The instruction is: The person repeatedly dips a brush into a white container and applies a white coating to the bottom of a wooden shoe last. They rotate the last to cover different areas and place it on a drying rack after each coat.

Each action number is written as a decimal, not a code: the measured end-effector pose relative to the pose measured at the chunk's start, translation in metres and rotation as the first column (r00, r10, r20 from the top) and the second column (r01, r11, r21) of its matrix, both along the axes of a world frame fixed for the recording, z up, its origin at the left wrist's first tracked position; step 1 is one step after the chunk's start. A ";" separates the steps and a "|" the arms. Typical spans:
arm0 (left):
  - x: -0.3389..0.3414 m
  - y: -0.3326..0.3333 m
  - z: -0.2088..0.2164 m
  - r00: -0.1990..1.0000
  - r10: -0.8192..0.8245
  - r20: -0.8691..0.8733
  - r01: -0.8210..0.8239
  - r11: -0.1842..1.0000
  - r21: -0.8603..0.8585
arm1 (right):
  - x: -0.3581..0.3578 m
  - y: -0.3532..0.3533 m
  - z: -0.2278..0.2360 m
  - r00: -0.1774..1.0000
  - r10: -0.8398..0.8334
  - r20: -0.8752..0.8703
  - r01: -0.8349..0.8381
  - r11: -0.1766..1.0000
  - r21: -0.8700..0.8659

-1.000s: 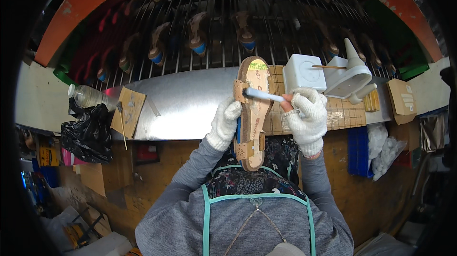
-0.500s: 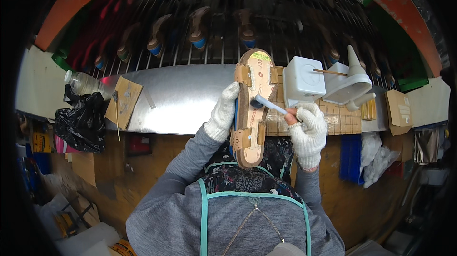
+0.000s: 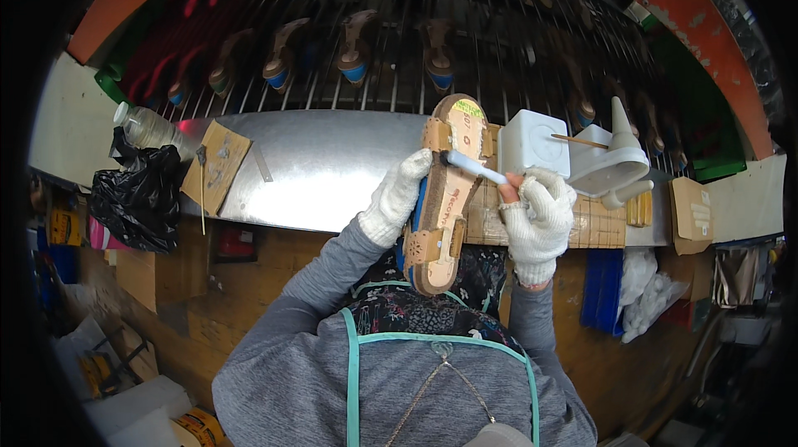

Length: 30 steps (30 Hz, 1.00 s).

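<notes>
A sandal upper on its shoe last [image 3: 450, 202], bottom side up, is held in front of my body by my left hand [image 3: 395, 199]. Tan straps wrap round its edges, and a bit of blue shows along its left side. The fingers of my left hand, in a white knit glove, are closed on its left edge. My right hand [image 3: 539, 213], gloved with bare fingertips, pinches the pale handle of a brush [image 3: 478, 167]. The brush's dark head lies against the upper left part of the sole, just by the left fingertips.
White plastic containers [image 3: 540, 146] stand right of the sole on a tape-covered board [image 3: 586, 221], a thin stick across them. A metal table [image 3: 332, 156] stretches left to a cardboard piece [image 3: 223, 166] and a black bag [image 3: 133, 202]. Behind, a rod conveyor [image 3: 320, 73] carries several shoes.
The brush has moved from the middle of the sole up toward its upper left edge. The sole has shifted slightly right in the picture.
</notes>
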<state>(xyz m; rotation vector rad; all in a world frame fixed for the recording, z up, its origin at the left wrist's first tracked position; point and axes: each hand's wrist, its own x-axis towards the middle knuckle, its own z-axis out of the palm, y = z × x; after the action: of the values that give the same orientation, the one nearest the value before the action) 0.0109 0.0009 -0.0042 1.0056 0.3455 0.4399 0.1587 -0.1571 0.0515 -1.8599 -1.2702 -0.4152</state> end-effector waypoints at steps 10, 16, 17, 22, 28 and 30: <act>0.011 0.014 0.004 0.998 0.050 0.042 -0.051 0.998 0.038 | -0.005 -0.017 -0.020 0.999 0.051 -0.020 -0.051 0.999 -0.008; 0.023 0.022 0.009 0.995 0.090 0.044 -0.093 0.993 0.079 | -0.006 -0.022 -0.020 0.997 0.062 -0.034 -0.063 0.998 -0.021; 0.025 0.024 0.011 0.995 0.090 0.041 -0.093 0.991 0.098 | -0.006 -0.023 -0.020 0.997 0.066 -0.048 -0.067 0.998 -0.019; 0.029 0.027 0.018 0.995 0.095 0.026 -0.097 0.992 0.082 | -0.010 -0.028 -0.022 0.995 0.080 -0.063 -0.081 0.997 -0.010; 0.032 0.026 0.022 0.996 0.094 0.003 -0.094 0.995 0.044 | -0.016 -0.036 -0.025 0.997 0.071 -0.025 -0.072 0.997 -0.026; 0.032 0.025 0.023 0.996 0.093 -0.003 -0.093 0.995 0.036 | -0.015 -0.041 -0.026 0.997 0.073 -0.013 -0.074 0.996 -0.047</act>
<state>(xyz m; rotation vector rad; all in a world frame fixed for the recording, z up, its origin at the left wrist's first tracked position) 0.0426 0.0264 0.0183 1.0283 0.3910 0.5294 0.1433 -0.1977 0.0257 -1.8457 -1.3474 -0.3378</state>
